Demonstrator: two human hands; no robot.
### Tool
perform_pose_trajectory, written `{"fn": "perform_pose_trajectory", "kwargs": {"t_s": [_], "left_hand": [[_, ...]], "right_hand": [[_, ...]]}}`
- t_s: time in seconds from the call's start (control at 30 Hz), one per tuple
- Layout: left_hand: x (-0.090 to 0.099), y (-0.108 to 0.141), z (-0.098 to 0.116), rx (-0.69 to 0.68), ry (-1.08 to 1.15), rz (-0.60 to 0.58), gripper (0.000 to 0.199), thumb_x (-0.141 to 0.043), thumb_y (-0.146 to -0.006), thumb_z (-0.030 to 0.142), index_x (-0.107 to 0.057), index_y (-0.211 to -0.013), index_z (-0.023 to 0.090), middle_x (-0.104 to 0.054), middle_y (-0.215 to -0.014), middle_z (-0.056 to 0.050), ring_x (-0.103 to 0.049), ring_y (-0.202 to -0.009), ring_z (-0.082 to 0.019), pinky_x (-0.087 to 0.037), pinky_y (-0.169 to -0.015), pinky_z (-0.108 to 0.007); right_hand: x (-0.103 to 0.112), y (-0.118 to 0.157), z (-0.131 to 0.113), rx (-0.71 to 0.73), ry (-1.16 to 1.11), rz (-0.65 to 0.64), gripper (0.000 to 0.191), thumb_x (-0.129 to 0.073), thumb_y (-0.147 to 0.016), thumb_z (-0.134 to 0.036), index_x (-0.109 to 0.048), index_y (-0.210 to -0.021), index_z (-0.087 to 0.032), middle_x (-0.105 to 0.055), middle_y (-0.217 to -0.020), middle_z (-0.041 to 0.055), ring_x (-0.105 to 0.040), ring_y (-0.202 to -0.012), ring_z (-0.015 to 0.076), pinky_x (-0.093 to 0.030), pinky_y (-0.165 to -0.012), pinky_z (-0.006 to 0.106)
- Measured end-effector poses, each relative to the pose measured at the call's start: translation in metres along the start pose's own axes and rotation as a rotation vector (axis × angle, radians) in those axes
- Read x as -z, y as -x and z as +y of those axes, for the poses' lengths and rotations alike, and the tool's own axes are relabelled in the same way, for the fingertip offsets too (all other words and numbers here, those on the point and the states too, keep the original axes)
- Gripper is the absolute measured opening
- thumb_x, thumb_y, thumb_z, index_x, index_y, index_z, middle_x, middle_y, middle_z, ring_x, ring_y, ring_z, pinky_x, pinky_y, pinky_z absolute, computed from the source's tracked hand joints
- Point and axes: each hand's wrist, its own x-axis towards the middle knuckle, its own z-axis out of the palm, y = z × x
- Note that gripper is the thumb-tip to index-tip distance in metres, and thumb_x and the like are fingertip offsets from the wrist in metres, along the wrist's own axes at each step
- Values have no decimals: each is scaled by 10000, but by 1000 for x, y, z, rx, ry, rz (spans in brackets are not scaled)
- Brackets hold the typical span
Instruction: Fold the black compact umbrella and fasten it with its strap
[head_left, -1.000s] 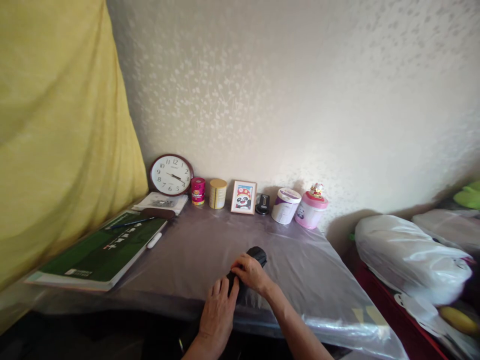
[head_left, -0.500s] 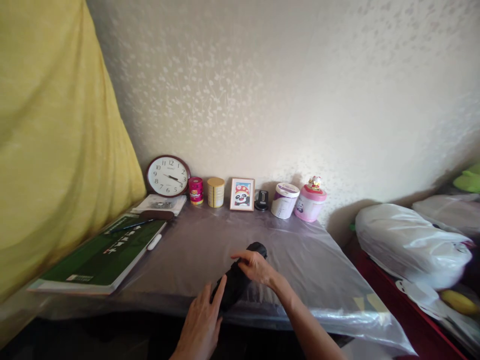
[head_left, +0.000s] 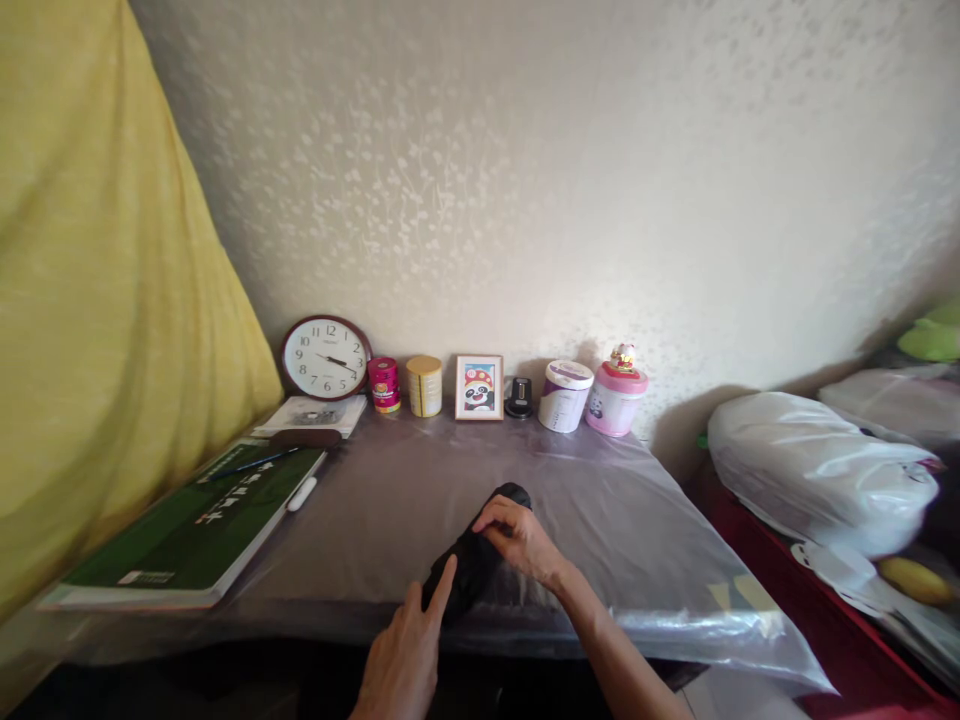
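Note:
A black folded fabric bundle (head_left: 474, 568) lies slantwise near the front edge of the table (head_left: 390, 500), its rounded end pointing up and right. My left hand (head_left: 409, 640) rests against the lower left end of the bundle, index finger stretched along it and the fingers apart. Over the upper part, my right hand (head_left: 517, 540) has its thumb and fingertips pinched together on the black fabric. Part of the bundle is hidden beneath the hands.
Left: a green book (head_left: 202, 520), pen, white marker (head_left: 301, 494) and brown case. Along the wall stand a clock (head_left: 327, 358), tins (head_left: 424, 386), a panda picture (head_left: 479, 388), a small black object and tubs (head_left: 566, 396). White plastic bags (head_left: 817, 470) are at right.
The right hand's index finger, stretched out before, has curled down to meet the thumb on the black fabric. My left hand's fingers have shifted slightly. The view has shifted a little.

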Motion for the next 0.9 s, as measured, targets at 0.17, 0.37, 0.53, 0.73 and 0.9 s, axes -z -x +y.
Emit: {"fn": "perform_pose_trajectory", "kwargs": {"t_s": [0.17, 0.37, 0.53, 0.73, 0.9], "left_hand": [[0, 0, -1, -10, 57, -1, 700, -261, -800, 28, -4, -1378, 325, -533, -1065, -84, -611, -827, -147, -464, -656, -243], [3, -2, -4, -5, 154, -16, 663, -304, -795, 47, -101, -1388, 264, -530, -1113, -96, -611, -856, -158, -472, -696, -263], [3, -6, -11, 8, 358, -31, 653, -386, -772, 71, -191, -1365, 262, -528, -1178, -79, -563, -1018, -155, -436, -853, -280], [8, -19, -26, 47, 773, -93, 627, -452, -709, 130, -297, -1308, 233, -589, -1126, -72, -580, -986, -167, -450, -847, -311], [18, -30, -45, 230, 1314, -413, 655, -528, -689, 369, -285, -1286, 249, -565, -626, 55, -559, -493, -124, -429, -443, -229]], "right_hand": [[30, 38, 5, -126, -80, 13, 204, -454, -739, -128, -646, -749, -198, -588, -779, 12, -529, -726, 129, -420, -687, 242], [44, 59, 44, -416, -211, 294, 186, -455, -721, -251, -614, -787, -180, -553, -646, -7, -493, -576, 119, -409, -569, 239], [37, 62, 72, -478, -201, 380, 209, -460, -697, -280, -619, -784, -175, -558, -619, -8, -492, -549, 126, -400, -540, 244], [33, 65, 85, -516, -233, 404, 224, -467, -685, -297, -620, -790, -172, -552, -579, -11, -506, -539, 141, -407, -544, 256], [34, 64, 84, -522, -186, 398, 225, -466, -662, -295, -631, -764, -182, -554, -554, -12, -515, -529, 149, -410, -534, 261]]}}
